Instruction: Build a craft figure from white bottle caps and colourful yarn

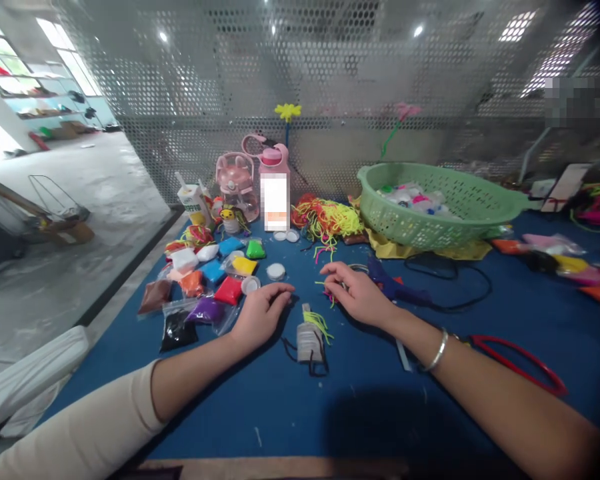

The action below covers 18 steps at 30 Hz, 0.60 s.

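My left hand [261,319] rests on the blue table with thumb and index finger close together; whatever is between them, if anything, is too small to make out. To its right, my right hand [353,293] pinches a short yellow-green string [319,283], whose end pokes out past the fingertips. Between and below the hands lies a small whitish, see-through bottle [309,345], with black cords and a yellow-green yarn tuft [320,325] on it. A round white lid [276,271] lies just beyond my left fingertips.
Bagged coloured clay [214,271] covers the left. Behind stand a pink bottle [275,160] and a white-screened upright device [275,200], beside a yarn heap [340,219]. A green basket [430,227] holds plastic bags. Near my right arm are a blue glue gun [405,291] and red-handled scissors [523,363].
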{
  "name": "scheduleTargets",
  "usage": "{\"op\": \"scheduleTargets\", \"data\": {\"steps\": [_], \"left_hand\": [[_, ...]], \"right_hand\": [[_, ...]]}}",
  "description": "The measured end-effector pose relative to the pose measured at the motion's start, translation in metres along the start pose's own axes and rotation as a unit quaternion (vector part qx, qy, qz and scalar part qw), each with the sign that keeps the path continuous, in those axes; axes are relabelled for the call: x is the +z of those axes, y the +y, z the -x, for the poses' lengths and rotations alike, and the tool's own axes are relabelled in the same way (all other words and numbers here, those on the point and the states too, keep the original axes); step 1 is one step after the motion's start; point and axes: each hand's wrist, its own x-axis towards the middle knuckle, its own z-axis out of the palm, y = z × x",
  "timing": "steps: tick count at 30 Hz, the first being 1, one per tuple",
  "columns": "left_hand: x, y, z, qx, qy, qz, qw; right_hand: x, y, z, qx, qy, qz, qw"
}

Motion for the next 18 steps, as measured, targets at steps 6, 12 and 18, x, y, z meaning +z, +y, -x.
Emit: {"op": "scheduleTargets", "data": {"steps": [6, 12, 18], "left_hand": [[0.002, -0.004, 0.002, 0.015, 0.018, -0.013, 1.0], [0.003, -0.003, 0.004, 0.039, 0.015, -0.03, 0.999], [-0.001, 0.02, -0.012, 0.056, -0.009, -0.075, 0.996]], "right_hand": [[0.006, -0.002, 0.002, -0.029, 0.002, 0.015, 0.999], [0.009, 0.001, 0.001, -0.055, 0.007, 0.053, 0.997], [0.009, 0.002, 0.0, -0.074, 0.012, 0.075, 0.994]]}}
